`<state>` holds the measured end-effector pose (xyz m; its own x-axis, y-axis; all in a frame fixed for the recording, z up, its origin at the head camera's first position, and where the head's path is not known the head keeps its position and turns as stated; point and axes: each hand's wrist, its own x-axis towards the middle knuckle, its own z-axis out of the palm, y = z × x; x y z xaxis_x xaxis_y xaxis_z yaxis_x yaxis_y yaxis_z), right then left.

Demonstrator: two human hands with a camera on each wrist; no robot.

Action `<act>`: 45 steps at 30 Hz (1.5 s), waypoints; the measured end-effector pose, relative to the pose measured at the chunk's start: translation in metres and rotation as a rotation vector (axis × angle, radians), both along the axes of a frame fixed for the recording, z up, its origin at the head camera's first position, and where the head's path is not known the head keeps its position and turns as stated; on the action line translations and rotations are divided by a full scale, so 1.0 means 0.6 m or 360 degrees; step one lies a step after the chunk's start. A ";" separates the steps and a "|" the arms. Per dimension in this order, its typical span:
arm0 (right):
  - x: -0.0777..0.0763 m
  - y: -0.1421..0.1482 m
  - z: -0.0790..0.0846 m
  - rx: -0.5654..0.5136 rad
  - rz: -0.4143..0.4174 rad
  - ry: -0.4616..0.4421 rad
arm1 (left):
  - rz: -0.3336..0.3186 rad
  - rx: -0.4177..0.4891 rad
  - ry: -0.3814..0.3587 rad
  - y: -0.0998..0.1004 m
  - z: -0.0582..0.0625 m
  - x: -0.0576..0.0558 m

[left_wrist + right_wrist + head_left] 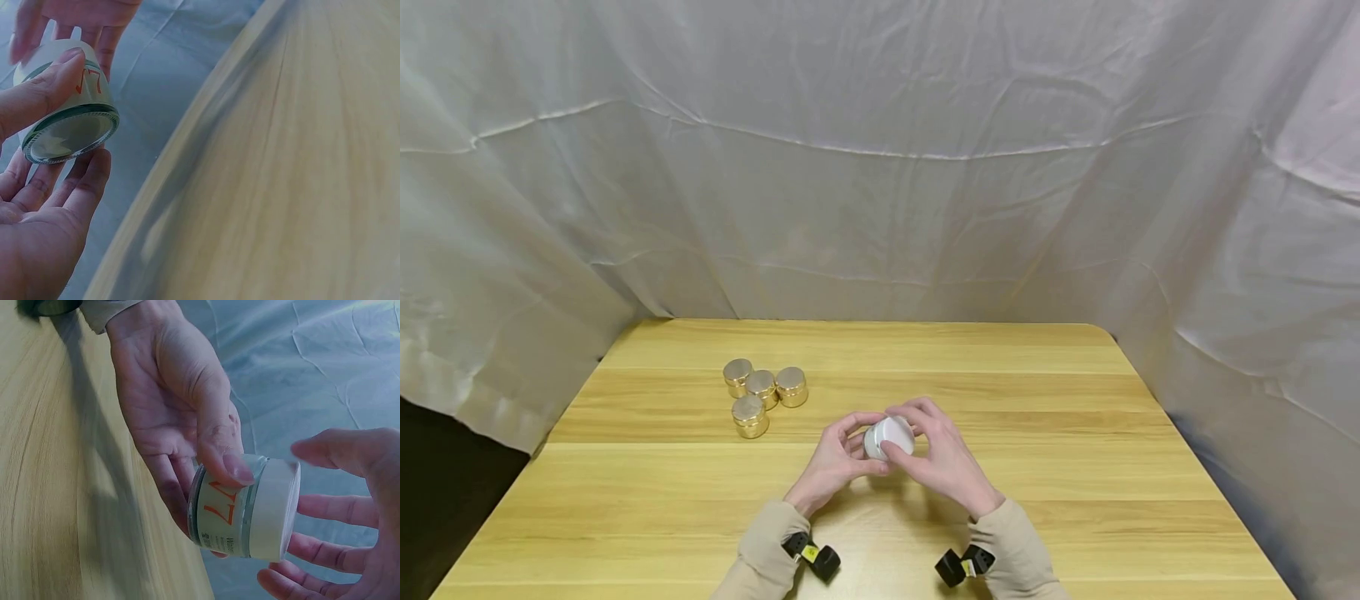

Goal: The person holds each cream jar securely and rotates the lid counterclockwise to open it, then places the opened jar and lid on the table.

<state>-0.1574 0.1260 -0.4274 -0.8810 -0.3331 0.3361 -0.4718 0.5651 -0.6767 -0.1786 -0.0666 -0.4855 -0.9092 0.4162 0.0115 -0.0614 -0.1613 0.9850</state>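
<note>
A small glass jar [225, 512] with a white lid [898, 432] and a pale label printed in orange is held tilted above the table, near its front middle. My left hand [837, 457] grips the jar's body, its thumb over the label and its fingers behind. In the left wrist view the clear glass base [72, 137] faces the camera. My right hand [946, 457] is at the lid, fingers spread loosely around its edge. From the right wrist, the thumb tip stands just off the lid and the fingertips are right at its rim.
Several gold lidded jars [750, 417] stand in a close group left of my hands, farther back on the wooden table [1037, 400]. A grey-white cloth curtain [880, 208] hangs behind the table and along its sides. Each wrist wears a small black camera [827, 563].
</note>
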 end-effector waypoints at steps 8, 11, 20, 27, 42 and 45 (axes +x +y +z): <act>0.001 0.000 0.001 0.0021 -0.0073 -0.0055 | -0.0012 0.0005 0.0008 0.000 0.001 -0.001; 0.001 0.001 0.000 0.0033 -0.0050 -0.0031 | -0.0016 0.0006 0.0012 0.000 0.001 0.000; 0.000 0.003 0.000 0.0022 -0.0008 -0.0044 | -0.0008 -0.0009 0.0025 0.001 0.001 0.001; 0.001 0.002 0.001 0.0005 -0.0091 -0.0069 | -0.0025 0.0002 0.0027 0.002 0.002 0.000; 0.001 0.003 0.001 0.0016 0.0005 -0.0010 | -0.0020 -0.0008 0.0061 0.001 0.002 0.001; 0.002 0.003 0.002 0.0024 -0.0038 -0.0043 | -0.0022 -0.0004 0.0052 0.001 0.002 0.000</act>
